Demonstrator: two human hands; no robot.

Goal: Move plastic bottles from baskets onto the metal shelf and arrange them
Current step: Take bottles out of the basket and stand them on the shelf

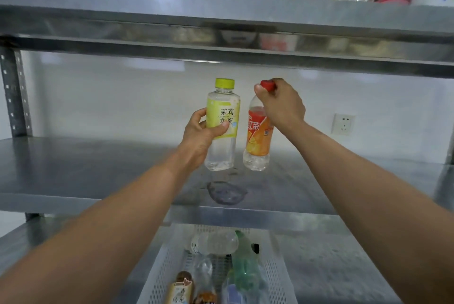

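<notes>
While my left hand [200, 129] wraps the green bottle [221, 126], my right hand [282, 104] pinches the red bottle [258, 136] by its cap; this grip may let it swing and topple on the shelf [73, 168].

yellow-green jasmine bottle [222, 124] | orange tea bottle [258, 136], red cap [267, 85] | grey shelf [73, 168]
</notes>
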